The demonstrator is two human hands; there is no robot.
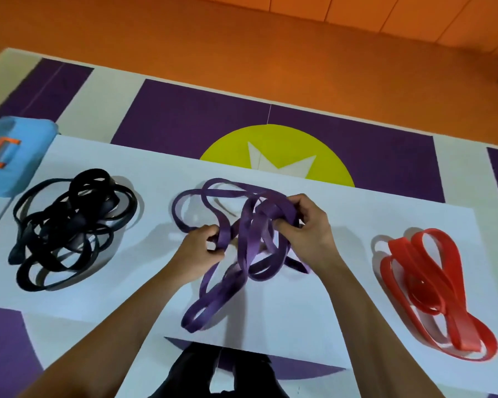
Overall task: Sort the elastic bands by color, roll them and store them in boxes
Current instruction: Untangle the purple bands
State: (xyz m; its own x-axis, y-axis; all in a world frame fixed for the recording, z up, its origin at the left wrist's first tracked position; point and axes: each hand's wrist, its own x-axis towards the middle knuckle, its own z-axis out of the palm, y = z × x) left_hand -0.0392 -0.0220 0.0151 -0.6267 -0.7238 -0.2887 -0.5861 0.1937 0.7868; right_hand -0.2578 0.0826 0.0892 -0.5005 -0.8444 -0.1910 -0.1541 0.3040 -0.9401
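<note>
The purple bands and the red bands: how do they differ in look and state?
The purple bands are gripped by the left hand and right hand; the red bands lie untouched. The purple bands sprawl in loose loops; the red bands lie in a tidier bundle. Both rest on the white sheet.

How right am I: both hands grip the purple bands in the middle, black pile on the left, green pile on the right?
One slip: the head view shows the right pile is red bands, not green. The left hand and right hand do grip the purple bands in the middle, and the black bands lie left.
</note>
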